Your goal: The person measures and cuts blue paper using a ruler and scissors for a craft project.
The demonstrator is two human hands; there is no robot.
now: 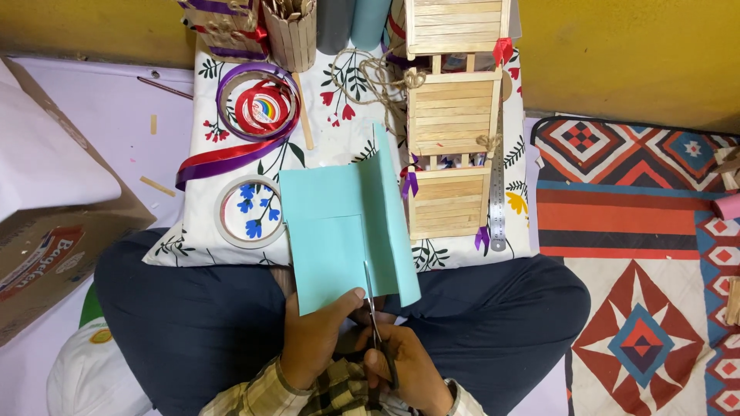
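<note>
A person is sitting cross-legged on the floor, the dark-trousered legs (193, 323) filling the lower half of the frame. Spread ahead of the knees, in the upper centre, a floral cloth (339, 139) is carrying the craft materials; a patterned rug (640, 231) is occupying the right of the frame.

The light blue paper sheet (339, 231) is standing at centre frame, above both hands, its long axis running bottom to top and leaning slightly left at the top; its right part is folding forward along a crease. The left hand (316, 339) is pinching the sheet's lower edge, thumb on the front face. The right hand (401, 370), just right of and below it, is gripping the scissors (374, 323), whose blades are pointing up the frame and entering the lower edge near the crease. The cut line is thus lying straight up from the right hand, roughly parallel to the sheet's long axis.

Right of the sheet, a stick-built ladder of panels (451, 115) and a steel ruler (497, 185) are lying; to its left, a tape roll (248, 212) and ribbon spools (258, 104).
</note>
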